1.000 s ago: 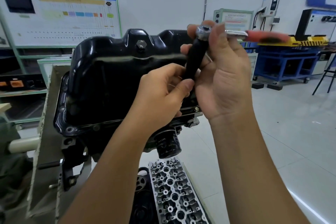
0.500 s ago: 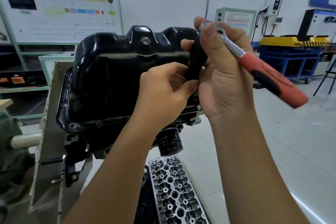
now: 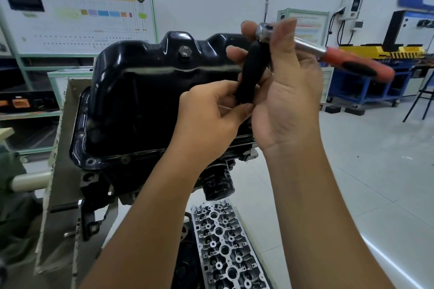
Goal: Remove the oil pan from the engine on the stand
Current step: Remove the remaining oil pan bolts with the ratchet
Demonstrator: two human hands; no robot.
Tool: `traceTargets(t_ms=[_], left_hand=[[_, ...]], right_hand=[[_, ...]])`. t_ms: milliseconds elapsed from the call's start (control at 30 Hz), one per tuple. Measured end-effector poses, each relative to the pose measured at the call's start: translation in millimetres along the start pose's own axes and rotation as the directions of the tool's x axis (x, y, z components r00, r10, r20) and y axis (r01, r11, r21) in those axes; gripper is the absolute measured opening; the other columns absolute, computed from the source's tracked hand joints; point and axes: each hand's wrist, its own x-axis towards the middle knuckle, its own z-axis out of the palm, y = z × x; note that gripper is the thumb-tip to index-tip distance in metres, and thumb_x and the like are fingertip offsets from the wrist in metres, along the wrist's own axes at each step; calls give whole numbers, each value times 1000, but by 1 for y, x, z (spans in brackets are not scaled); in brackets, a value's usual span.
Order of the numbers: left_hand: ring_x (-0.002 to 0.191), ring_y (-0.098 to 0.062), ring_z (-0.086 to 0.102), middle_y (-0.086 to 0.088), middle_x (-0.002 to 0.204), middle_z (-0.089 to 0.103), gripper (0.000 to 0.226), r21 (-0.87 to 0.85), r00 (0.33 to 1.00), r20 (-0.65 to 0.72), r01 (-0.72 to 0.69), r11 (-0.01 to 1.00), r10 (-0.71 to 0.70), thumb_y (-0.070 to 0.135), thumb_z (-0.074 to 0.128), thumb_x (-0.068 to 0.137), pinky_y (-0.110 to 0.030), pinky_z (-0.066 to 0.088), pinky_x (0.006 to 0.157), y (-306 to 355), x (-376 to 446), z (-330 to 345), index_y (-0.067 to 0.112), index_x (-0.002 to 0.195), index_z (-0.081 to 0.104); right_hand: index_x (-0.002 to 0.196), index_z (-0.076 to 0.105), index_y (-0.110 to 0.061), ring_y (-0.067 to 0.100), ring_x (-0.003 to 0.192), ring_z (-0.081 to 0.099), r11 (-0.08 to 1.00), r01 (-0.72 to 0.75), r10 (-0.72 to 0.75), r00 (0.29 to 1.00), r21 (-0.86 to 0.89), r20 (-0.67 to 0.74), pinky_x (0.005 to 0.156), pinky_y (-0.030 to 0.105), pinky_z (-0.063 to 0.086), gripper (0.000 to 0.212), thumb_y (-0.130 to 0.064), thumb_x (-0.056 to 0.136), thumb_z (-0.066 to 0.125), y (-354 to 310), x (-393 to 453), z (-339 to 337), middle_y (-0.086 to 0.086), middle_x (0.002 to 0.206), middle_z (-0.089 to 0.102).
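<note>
Ratchet (image 3: 305,48) head gripped by right hand (image 3: 288,91), left hand (image 3: 211,115) fingers pinching black socket (image 3: 250,77), oil pan (image 3: 145,101) behind.

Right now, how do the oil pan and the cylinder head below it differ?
The oil pan is glossy black and smooth; the cylinder head is bare silver metal, full of round ports. The oil pan sits up on the engine on the stand; the cylinder head lies low beneath it. No hand touches either.
</note>
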Motion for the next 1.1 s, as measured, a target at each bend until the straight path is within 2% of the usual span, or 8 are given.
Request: traceTargets(t_ms=[133, 267, 367, 467, 633, 833, 1000, 1100], left_hand=[[68, -21, 73, 1, 77, 76, 21, 58, 999, -13, -30, 998, 31, 4, 78, 86, -41, 61, 61, -3, 0, 1, 16, 104, 77], [66, -3, 71, 12, 72, 75, 18, 101, 991, -129, -22, 995, 35, 5, 74, 82, -30, 60, 66, -1, -2, 9, 20, 91, 77], [59, -7, 68, 12, 68, 72, 21, 104, 990, -141, -3, 995, 18, 4, 75, 83, -33, 60, 62, -3, 0, 8, 24, 91, 76], [58, -19, 67, 5, 67, 71, 23, 108, 995, -101, -8, 994, 19, 1, 75, 82, -38, 60, 58, -3, 1, 6, 22, 92, 76], [61, 2, 67, 16, 66, 71, 21, 137, 976, -218, 35, 990, -4, 4, 79, 77, -13, 50, 60, 1, -2, 11, 23, 77, 72], [62, -3, 70, 17, 68, 73, 16, 163, 995, -96, 56, 985, -41, 9, 79, 81, -36, 62, 66, -2, 0, 7, 24, 87, 79], [68, -2, 70, 21, 69, 72, 6, 217, 976, -209, 110, 970, -64, 30, 72, 76, -34, 60, 68, 2, -5, 15, 31, 81, 75], [69, -10, 70, 17, 67, 70, 17, 293, 963, -264, 132, 947, -53, 35, 60, 75, -34, 58, 66, 5, -5, 18, 32, 82, 74]], right_hand=[[144, 39, 17, 25, 89, 65, 1000, 11, -11, 997, 2, 78, 87, 36, 56, 103, -37, 60, 65, 5, 8, -8, 27, 122, 61], [108, 57, -3, 25, 76, 68, 996, 65, -67, 997, 62, 29, 74, 35, 56, 45, -14, 70, 78, 21, 20, -19, 19, 103, 73], [97, 60, -12, 23, 73, 70, 998, 51, -53, 997, 41, 57, 63, 28, 54, 14, -22, 94, 69, 27, 25, -18, 9, 98, 77], [91, 61, -14, 22, 71, 71, 998, 22, -24, 999, 50, 39, 58, 25, 54, 21, -28, 105, 56, 29, 28, -21, 8, 96, 78], [101, 58, -10, 27, 76, 71, 993, 105, -107, 994, 63, 33, 72, 35, 56, 31, -10, 79, 80, 31, 26, -21, 8, 89, 76], [91, 64, -17, 20, 79, 72, 1000, 17, -17, 1000, 7, 19, 65, 25, 52, 22, -32, 105, 56, 30, 29, -24, 6, 100, 79], [98, 59, -9, 33, 90, 66, 990, 112, -112, 994, 81, -6, 92, 47, 56, 25, -5, 83, 78, 32, 25, -20, 14, 96, 73], [103, 61, -8, 31, 89, 70, 992, 106, -106, 994, 73, -2, 90, 44, 58, 27, -17, 84, 78, 34, 24, -18, 10, 96, 75]])
